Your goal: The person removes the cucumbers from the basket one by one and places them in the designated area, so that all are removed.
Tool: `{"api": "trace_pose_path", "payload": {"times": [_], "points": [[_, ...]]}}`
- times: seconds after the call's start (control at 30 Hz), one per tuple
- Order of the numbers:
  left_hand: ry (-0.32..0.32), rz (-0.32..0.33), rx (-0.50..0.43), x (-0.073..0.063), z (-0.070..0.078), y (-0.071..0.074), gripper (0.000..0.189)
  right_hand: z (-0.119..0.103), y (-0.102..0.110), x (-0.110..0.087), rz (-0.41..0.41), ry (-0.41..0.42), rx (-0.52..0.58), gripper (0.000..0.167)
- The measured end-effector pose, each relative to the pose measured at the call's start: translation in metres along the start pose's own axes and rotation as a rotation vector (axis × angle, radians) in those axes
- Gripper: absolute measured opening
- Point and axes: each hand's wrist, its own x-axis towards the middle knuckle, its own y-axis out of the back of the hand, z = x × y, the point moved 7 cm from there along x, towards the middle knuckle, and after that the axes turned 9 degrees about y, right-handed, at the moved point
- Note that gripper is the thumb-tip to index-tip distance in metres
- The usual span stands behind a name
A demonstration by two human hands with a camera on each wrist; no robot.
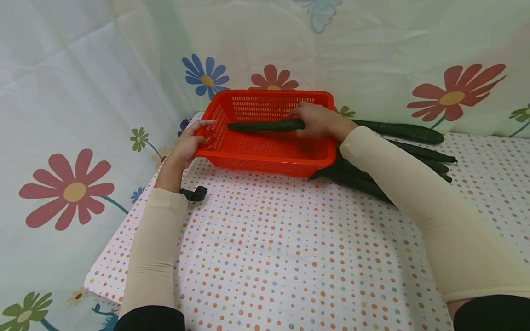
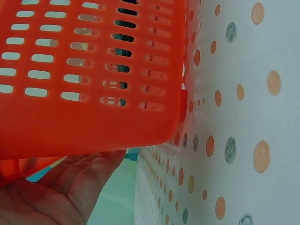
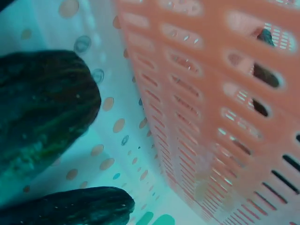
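A red plastic basket (image 1: 265, 162) with slotted walls stands on the dotted tablecloth. My left hand (image 1: 186, 145) holds its left rim, fingers reaching over the edge; the left wrist view has that hand (image 2: 70, 187) against the rim, beside the slotted wall (image 2: 93, 126). Inside the basket, my right hand (image 1: 318, 120) grips the right end of a long dark green cucumber (image 1: 267, 126), which lies lengthwise. Its hidden end is under the palm. In the right wrist view, the basket's wall (image 3: 201, 154) blocks sight of the hand.
Several cucumbers lie right of the basket, among them one at the back (image 1: 401, 132) and one at the front (image 1: 360, 183), partly under my right forearm. Two cucumber ends (image 3: 47, 103) show beside the basket wall. A flowered cloth (image 1: 372, 50) hangs behind the table.
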Motion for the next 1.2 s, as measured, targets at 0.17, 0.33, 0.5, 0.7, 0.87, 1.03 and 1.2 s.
{"api": "trace_pose_path", "payload": {"times": [0.17, 0.33, 0.5, 0.7, 0.87, 1.03, 1.2], "points": [[0.006, -0.007, 0.002, 0.0, 0.0, 0.0, 0.051, 0.001, 0.005, -0.001, 0.104, 0.007, 0.053, 0.058], [0.0, -0.004, -0.003, -0.001, 0.0, 0.0, 0.051, -0.002, 0.009, -0.003, 0.138, 0.0, 0.068, 0.058], [-0.005, -0.014, 0.004, -0.002, 0.002, 0.0, 0.051, -0.003, 0.01, -0.005, 0.137, -0.016, 0.073, 0.049], [-0.004, -0.011, 0.002, -0.001, 0.003, 0.001, 0.051, -0.004, 0.006, -0.004, 0.071, -0.03, 0.095, 0.045], [-0.006, -0.012, 0.006, -0.001, 0.004, 0.002, 0.051, -0.005, 0.005, -0.003, 0.061, -0.039, 0.093, 0.052], [0.0, 0.0, 0.013, -0.003, 0.004, 0.006, 0.051, -0.008, 0.005, -0.001, 0.08, -0.018, 0.099, 0.053], [0.007, 0.009, 0.005, -0.007, 0.002, 0.008, 0.051, -0.012, 0.005, 0.002, 0.099, 0.017, 0.1, 0.045]]}}
